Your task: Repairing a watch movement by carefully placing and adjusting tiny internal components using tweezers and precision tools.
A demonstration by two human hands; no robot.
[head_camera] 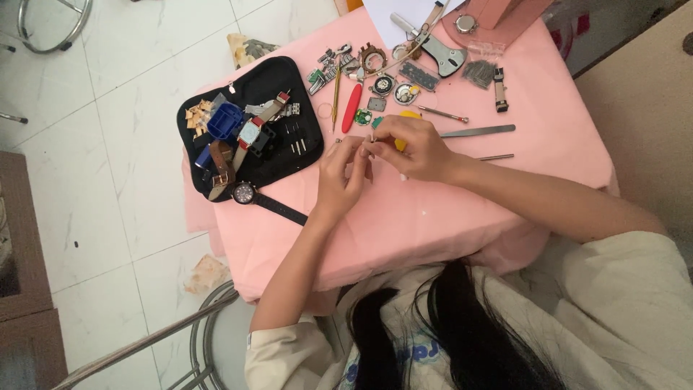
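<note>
A black pouch [249, 83] loaded with watch bits is parked at 9 o'clock on the pink surface [433, 209], a black-strap watch [245, 193] just below it. Dead centre, a tiny part [370, 144], too small to make out, is pinched between left hand [343, 173] and right hand [415, 148], both grips closed on it. Tweezers [476, 131] are laid at 3 o'clock.

part pinched between left hand [345, 173] and right hand [411, 148]: too small | pink stand [505, 14]: cut off at top
</note>
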